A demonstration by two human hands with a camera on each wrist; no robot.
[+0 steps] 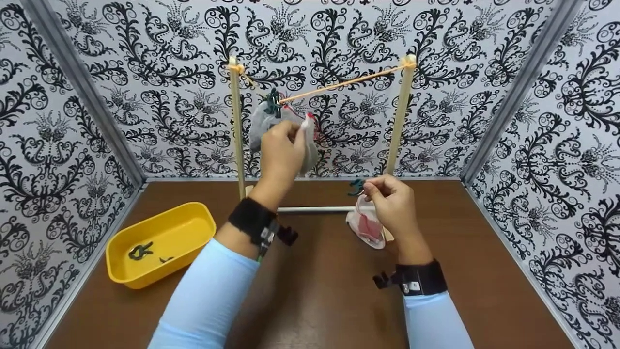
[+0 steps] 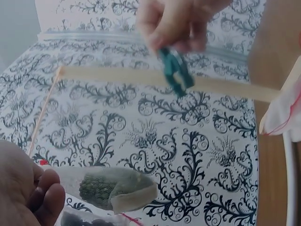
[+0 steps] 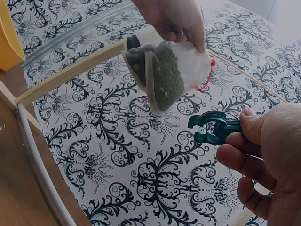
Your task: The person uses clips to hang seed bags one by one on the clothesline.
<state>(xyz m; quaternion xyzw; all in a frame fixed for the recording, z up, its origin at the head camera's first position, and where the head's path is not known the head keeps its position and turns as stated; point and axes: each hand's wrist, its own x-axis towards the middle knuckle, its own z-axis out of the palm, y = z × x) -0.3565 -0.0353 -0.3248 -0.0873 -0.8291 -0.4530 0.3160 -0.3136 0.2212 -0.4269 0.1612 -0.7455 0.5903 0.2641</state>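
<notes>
My left hand (image 1: 283,150) pinches the top of a white mesh drawstring pouch (image 3: 170,80) with green filling and red cord, just below an orange string (image 1: 346,84). Beside it, a second pouch (image 1: 260,125) with dark filling hangs from the string by a dark green spring clip (image 1: 273,103). Lower and to the right, my right hand (image 1: 395,203) pinches another green spring clip (image 3: 214,128) between thumb and fingers, its toothless tips pointing toward the pouches. Below that hand, a pouch with reddish filling (image 1: 368,227) sits by the right post's foot.
The string runs between two wooden posts (image 1: 237,131), (image 1: 401,116) joined by a pale bar (image 1: 317,209) low down. On the brown table's left stands a yellow tray (image 1: 206,220) with dark clips (image 1: 140,251) inside. Patterned walls (image 1: 557,145) enclose the table.
</notes>
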